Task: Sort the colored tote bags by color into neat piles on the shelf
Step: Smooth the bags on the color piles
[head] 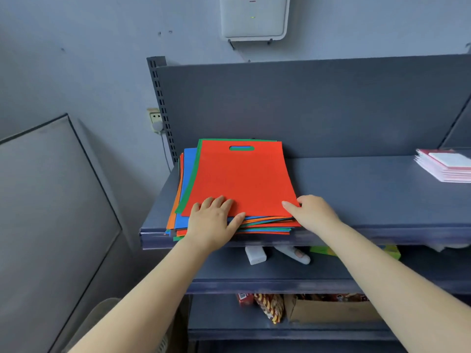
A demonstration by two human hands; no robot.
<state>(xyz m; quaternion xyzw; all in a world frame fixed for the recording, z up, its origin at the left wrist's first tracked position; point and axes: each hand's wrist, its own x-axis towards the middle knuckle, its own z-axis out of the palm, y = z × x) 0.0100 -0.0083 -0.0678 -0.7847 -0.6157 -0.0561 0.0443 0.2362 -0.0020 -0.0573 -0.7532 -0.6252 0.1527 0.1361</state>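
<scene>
Both hands on red tote bag point(239, 179)

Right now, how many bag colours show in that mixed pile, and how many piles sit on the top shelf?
Bag colours in the mixed pile: 4 (red, green, blue, orange)
Bag piles: 1
Booklet stacks: 1
Total piles on the shelf: 2

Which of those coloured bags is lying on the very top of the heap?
The red bag: its whole face shows, handle slot included, while the green, blue and orange bags only peek out at the edges beneath it.
</scene>
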